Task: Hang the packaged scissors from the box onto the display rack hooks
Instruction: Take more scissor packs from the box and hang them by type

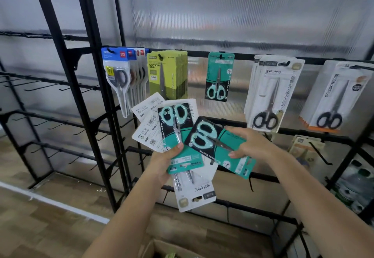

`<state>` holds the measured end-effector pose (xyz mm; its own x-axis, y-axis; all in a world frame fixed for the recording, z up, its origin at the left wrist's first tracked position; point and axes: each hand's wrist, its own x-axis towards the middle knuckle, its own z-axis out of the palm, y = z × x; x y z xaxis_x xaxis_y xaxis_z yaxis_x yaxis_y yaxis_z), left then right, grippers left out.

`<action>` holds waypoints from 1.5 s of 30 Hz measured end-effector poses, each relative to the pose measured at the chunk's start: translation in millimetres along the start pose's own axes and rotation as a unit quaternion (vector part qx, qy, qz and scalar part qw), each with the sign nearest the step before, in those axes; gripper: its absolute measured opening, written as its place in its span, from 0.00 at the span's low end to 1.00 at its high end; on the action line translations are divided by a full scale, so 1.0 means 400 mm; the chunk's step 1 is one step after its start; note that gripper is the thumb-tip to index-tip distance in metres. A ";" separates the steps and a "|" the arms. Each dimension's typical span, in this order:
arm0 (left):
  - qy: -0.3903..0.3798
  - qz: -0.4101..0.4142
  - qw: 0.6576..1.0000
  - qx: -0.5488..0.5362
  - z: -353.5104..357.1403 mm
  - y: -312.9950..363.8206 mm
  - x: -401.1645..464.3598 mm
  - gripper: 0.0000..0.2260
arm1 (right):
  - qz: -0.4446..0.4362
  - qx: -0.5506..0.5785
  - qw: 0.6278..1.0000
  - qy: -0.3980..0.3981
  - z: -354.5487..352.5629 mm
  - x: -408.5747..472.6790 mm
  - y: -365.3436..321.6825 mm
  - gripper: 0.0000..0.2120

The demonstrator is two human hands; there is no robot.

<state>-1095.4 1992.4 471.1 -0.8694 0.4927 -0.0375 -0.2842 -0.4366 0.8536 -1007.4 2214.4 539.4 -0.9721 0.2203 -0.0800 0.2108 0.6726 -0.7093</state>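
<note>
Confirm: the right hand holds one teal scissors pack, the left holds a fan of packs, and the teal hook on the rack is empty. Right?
Not quite. In the head view the teal hook already carries one teal pack. The rest stands: the right hand holds one teal scissors pack, and the left hand holds a fan of packs.

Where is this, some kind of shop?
Probably a stationery shop or stockroom being stocked: a black display rack with rows of hooks, packaged scissors hanging by brand, and both hands holding more teal packs.
</note>
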 end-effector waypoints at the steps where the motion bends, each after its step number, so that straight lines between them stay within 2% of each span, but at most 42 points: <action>1: 0.006 0.000 1.000 0.004 0.000 0.000 0.000 0.17 | 0.000 -0.042 0.999 -0.003 -0.004 0.001 -0.002 0.35; 5: 0.031 0.002 0.999 0.025 0.016 -0.020 -0.005 0.21 | -0.034 -0.248 0.968 -0.001 -0.007 0.021 -0.017 0.36; 7: 0.057 0.018 0.998 0.010 0.020 -0.031 -0.005 0.23 | -0.044 -0.303 0.951 0.047 -0.003 0.034 -0.016 0.37; 8: 0.067 0.030 0.997 -0.006 0.022 -0.034 -0.003 0.22 | -0.043 -0.294 0.950 0.098 0.002 0.041 -0.010 0.38; 9: 0.079 0.040 0.996 -0.025 0.024 -0.036 0.001 0.21 | -0.026 -0.239 0.957 0.162 0.010 0.045 -0.003 0.40; 10: 0.096 0.047 0.993 -0.048 0.026 -0.036 0.005 0.19 | 0.015 -0.129 0.968 0.214 0.018 0.047 0.004 0.42; 11: 0.113 0.050 0.990 -0.072 0.028 -0.036 0.011 0.17 | 0.074 0.026 0.970 0.231 0.024 0.047 0.007 0.43; 12: 0.128 0.053 0.986 -0.092 0.031 -0.036 0.017 0.16 | 0.130 0.195 0.951 0.202 0.032 0.047 0.006 0.42; 13: 0.141 0.055 0.983 -0.105 0.034 -0.035 0.022 0.14 | 0.168 0.338 0.916 0.133 0.042 0.048 0.003 0.37; 14: 0.149 0.057 0.981 -0.109 0.038 -0.034 0.026 0.14 | 0.179 0.427 0.884 0.070 0.055 0.051 -0.003 0.30; 15: 0.150 0.059 0.981 -0.107 0.040 -0.033 0.028 0.14 | 0.163 0.461 0.871 0.043 0.070 0.057 -0.008 0.22; 17: 0.142 0.064 0.983 -0.094 0.043 -0.031 0.028 0.14 | 0.110 0.463 0.876 0.080 0.096 0.075 -0.028 0.10; 19: 0.132 0.071 0.986 -0.079 0.042 -0.027 0.028 0.16 | 0.071 0.474 0.865 0.145 0.104 0.094 -0.048 0.06; 22: 0.124 0.080 0.988 -0.051 0.031 -0.011 0.030 0.18 | 0.044 0.526 0.818 0.229 0.064 0.121 -0.071 0.03; 24: 0.133 0.080 0.987 -0.038 0.023 0.006 0.033 0.19 | 0.018 0.457 0.835 0.305 0.024 0.136 -0.088 0.05; 26: 0.142 0.087 0.985 -0.031 0.016 0.024 0.041 0.20 | -0.055 0.357 0.858 0.366 -0.018 0.150 -0.111 0.16; 28: 0.144 0.097 0.984 -0.028 0.015 0.041 0.049 0.22 | -0.127 0.314 0.867 0.365 -0.053 0.161 -0.137 0.24; 30: 0.140 0.108 0.984 -0.020 0.016 0.054 0.058 0.21 | -0.155 0.247 0.885 0.362 -0.087 0.186 -0.161 0.23; 33: 0.125 0.114 0.986 -0.005 0.020 0.063 0.064 0.18 | -0.136 0.164 0.906 0.366 -0.134 0.237 -0.207 0.20; 39: 0.116 0.116 0.986 0.017 0.016 0.070 0.066 0.21 | -0.100 0.111 0.920 0.362 -0.192 0.309 -0.248 0.22; 45: 0.117 0.094 0.988 0.020 -0.002 0.068 0.058 0.14 | -0.100 0.093 0.930 0.341 -0.174 0.329 -0.237 0.22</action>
<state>-1123.6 1991.5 493.0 -0.9764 0.2156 0.0094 -0.0956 -0.4711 0.8769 -1148.2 2228.6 644.8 -0.6853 0.5435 0.4847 -0.0506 0.6285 -0.7762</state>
